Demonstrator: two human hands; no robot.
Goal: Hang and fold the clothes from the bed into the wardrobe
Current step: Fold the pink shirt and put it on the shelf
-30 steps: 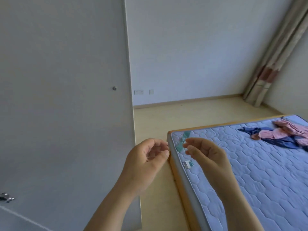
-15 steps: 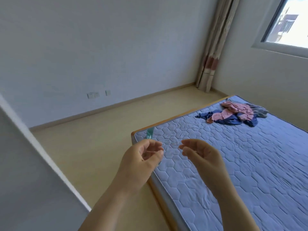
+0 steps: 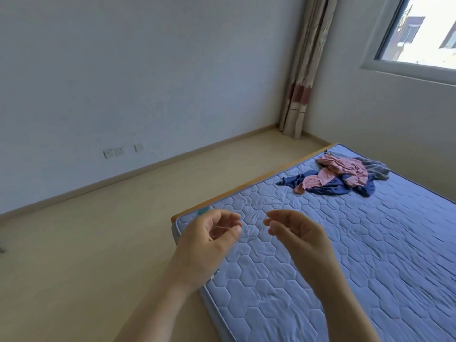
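Step in hand, as I judge it: going to fetch a garment. Left hand and right hand are raised over the near corner of the mattress, fingers loosely curled, both empty. The clothes pile (pink, navy, grey) lies on the mattress's far side, well apart from the hands. Wardrobe not in view. Next: close in, reach, take one garment. Teal tag at the corner: no print readable.

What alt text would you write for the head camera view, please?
Two empty hands, the left hand and right hand, hover with loosely curled fingers over a corner of a blue quilted bed. A heap of pink, navy and grey clothes lies at its far edge, near a curtain and window.
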